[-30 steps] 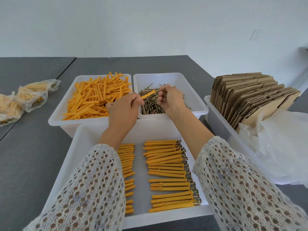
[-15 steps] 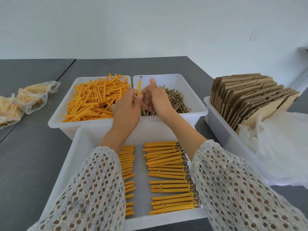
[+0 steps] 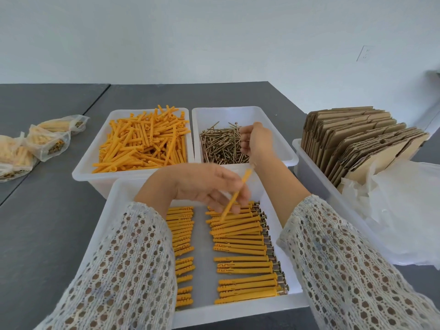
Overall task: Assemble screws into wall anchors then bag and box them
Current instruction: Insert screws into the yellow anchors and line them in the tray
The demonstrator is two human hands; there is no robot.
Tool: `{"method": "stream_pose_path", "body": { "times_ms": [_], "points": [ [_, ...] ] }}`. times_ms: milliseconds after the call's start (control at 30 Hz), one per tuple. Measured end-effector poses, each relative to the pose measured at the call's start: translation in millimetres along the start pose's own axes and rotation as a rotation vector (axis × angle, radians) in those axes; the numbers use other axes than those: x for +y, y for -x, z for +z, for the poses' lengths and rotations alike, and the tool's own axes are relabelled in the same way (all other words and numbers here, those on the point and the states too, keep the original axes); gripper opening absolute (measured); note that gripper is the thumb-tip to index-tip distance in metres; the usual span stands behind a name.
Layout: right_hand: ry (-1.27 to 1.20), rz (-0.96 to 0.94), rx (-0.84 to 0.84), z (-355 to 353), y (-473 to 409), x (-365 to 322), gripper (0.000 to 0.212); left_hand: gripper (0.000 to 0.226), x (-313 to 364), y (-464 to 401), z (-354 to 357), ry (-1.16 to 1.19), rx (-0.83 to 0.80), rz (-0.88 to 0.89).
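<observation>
Left hand (image 3: 202, 184), blurred, pinches anchor (image 3: 234, 198); sleeves hide some rows.

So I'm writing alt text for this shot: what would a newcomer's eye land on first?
The heap of loose orange anchors in the far-left bin, beside the bin of brassy screws where the right hand reaches. Nearer, the left hand holds one assembled anchor over neat rows of finished anchors in the front tray.
</observation>
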State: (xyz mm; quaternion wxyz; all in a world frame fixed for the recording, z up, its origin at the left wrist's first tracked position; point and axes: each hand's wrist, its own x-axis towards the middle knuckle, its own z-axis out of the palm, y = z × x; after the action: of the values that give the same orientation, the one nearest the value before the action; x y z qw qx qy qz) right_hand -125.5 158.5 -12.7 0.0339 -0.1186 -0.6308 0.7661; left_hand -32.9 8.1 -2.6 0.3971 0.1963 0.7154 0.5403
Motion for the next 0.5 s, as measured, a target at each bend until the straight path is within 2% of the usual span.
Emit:
{"method": "stream_pose_path", "body": {
  "times_ms": [33, 100, 167, 267, 400, 500],
  "points": [
    [-0.032, 0.025, -0.009, -2, -1, -1, 0.040, 0.020, 0, -4, 6, -0.071, -0.059, -0.074],
    [-0.059, 0.039, -0.019, -4, -2, -1, 0.038, 0.020, 1, -14, 18, -0.243, -0.076, -0.179],
    [-0.005, 0.007, -0.017, -4, -2, 0, 0.037, 0.021, 1, -24, 29, -0.452, 0.019, -0.207],
    [0.110, -0.076, -0.011, -1, 1, 3, 0.035, 0.022, 3, -35, 41, -0.693, 0.205, -0.128],
    [0.152, -0.107, -0.016, 1, 1, 4, 0.034, 0.037, 3, -39, 49, -0.946, 0.385, -0.088],
    [0.182, -0.126, -0.016, 1, 1, 5, 0.036, 0.019, 1, -39, 50, -1.054, 0.434, -0.150]
  ]
}}
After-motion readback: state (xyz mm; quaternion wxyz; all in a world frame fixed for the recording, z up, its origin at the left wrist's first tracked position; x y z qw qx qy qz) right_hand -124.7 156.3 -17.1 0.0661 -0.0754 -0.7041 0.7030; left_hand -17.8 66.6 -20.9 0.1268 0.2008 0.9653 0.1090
